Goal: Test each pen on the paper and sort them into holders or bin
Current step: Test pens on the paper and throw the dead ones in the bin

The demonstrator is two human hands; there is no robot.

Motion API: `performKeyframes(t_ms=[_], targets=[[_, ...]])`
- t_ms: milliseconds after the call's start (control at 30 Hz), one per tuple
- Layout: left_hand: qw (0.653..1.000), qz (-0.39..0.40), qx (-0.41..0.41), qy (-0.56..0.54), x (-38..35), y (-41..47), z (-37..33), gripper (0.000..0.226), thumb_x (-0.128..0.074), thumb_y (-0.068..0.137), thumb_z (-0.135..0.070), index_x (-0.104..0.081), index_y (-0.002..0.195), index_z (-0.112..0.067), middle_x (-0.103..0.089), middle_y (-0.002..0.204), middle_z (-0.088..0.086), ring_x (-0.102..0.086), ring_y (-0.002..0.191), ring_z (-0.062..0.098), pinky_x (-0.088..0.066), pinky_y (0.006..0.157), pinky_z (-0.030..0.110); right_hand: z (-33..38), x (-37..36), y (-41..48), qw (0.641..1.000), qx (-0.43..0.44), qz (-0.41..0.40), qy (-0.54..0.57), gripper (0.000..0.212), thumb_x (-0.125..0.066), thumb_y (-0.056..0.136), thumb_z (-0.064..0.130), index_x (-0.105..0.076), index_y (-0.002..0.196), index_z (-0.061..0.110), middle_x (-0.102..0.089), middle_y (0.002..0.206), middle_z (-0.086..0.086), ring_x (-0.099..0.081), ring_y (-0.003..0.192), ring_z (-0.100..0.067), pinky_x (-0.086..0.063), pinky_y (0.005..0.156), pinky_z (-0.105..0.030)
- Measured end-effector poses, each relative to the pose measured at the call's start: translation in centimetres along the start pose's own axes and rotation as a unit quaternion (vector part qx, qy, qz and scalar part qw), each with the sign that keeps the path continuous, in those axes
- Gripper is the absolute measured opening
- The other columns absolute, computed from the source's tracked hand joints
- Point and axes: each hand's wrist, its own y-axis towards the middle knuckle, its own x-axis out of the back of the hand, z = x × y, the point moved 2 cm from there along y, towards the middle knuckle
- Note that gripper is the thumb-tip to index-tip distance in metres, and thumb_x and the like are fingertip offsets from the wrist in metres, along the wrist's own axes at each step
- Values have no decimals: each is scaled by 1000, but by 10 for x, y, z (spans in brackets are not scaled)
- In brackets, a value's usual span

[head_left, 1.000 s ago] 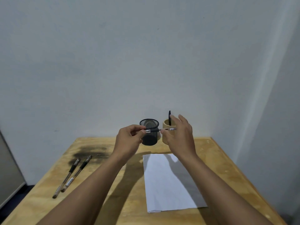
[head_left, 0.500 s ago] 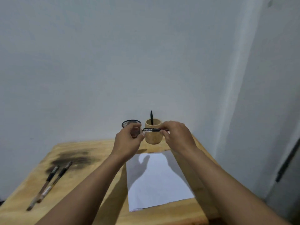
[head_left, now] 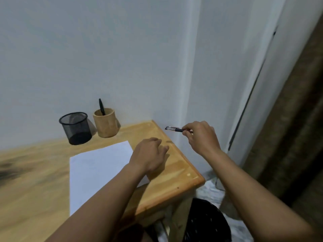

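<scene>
We've got the wooden desk (head_left: 176, 179) with a white paper (head_left: 97, 165) lying flat on it, and a black bin (head_left: 206, 222) on the floor off the desk's near right corner. At the desk's back edge a black mesh holder (head_left: 76, 128) stands just beside a wooden holder (head_left: 106, 124). Our left hand (head_left: 150, 156) hovers over the desk's right side, fingers loose, holding nothing. Our right hand (head_left: 201, 137), out past the desk's right edge, pinches a pen (head_left: 174, 129) roughly level. One black pen (head_left: 101, 106) stands in the wooden holder.

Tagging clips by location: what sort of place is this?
Likely a home or office desk corner: wooden table against a bare white wall, mesh holder, wooden holder, black bin on the floor beside it.
</scene>
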Motion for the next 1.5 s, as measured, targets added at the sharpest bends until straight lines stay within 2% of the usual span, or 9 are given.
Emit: performKeyframes(t_ms=[200,300,367,500,767,967,1100,1367,1500], targets=[[997,40,-49,43,-44,-2,-26,53,-30,94,-60,-59,95,-15,-63,113,8,-56,110,31,-45,94,43,-64,-23,-31,998,-54,5,-20,21,-61,99,30,-77,112,28,-76,103,1,-60,106,-28,-47,86,-42],[991,80,-51,89,-63,-3,-21,66,-22,99,-58,-45,142,-12,-40,155,10,-31,144,31,-24,117,50,-93,-47,-48,996,-81,21,-22,22,-60,99,30,-77,114,27,-74,106,-1,-58,106,-29,-47,87,-42],[991,75,-50,94,-66,-6,-20,68,-20,102,-54,-25,155,-12,-21,165,7,-15,152,26,-11,122,47,-111,-67,-60,994,-105,27,-19,22,-62,98,30,-77,113,26,-74,107,-3,-57,107,-30,-47,88,-43],[992,85,-52,78,-63,-8,-22,67,-14,103,-52,-15,158,-14,-11,167,4,-5,154,21,-4,124,44,-144,-113,-86,986,-161,51,-8,21,-63,97,29,-78,112,25,-71,108,-6,-56,109,-31,-44,92,-43],[989,106,-49,90,-64,-6,-21,86,0,85,-71,0,158,-26,4,166,-6,6,153,11,0,125,40,-211,-200,-146,955,-256,144,-42,22,-59,95,25,-79,106,23,-72,108,-7,-63,106,-32,-51,86,-38],[989,91,-60,96,-68,-6,-17,87,5,84,-77,3,158,-31,8,164,-11,8,151,7,1,124,38,-240,-245,-183,934,-294,197,-53,24,-52,95,12,-76,101,13,-70,106,-13,-65,101,-35,-50,78,-38],[989,73,-62,111,-73,-3,-13,86,4,87,-78,-3,158,-31,1,166,-11,1,152,9,-4,123,39,-251,-260,-195,921,-320,217,-44,24,-51,93,7,-72,81,11,-72,95,-12,-67,88,-29,-39,62,-32],[992,55,-61,99,-74,-2,-11,85,-1,88,-77,-9,159,-29,-6,166,-9,-5,153,11,-8,122,42,-251,-253,-199,928,-301,213,-49,19,-60,97,27,-74,102,14,-73,102,-7,-66,100,-27,-49,75,-37],[989,82,-59,108,-68,-5,-16,87,1,86,-76,-3,159,-27,1,166,-7,1,153,12,-4,123,40,-239,-234,-192,936,-293,193,-19,23,-62,95,32,-74,109,17,-72,107,-8,-66,103,-30,-53,79,-39]])
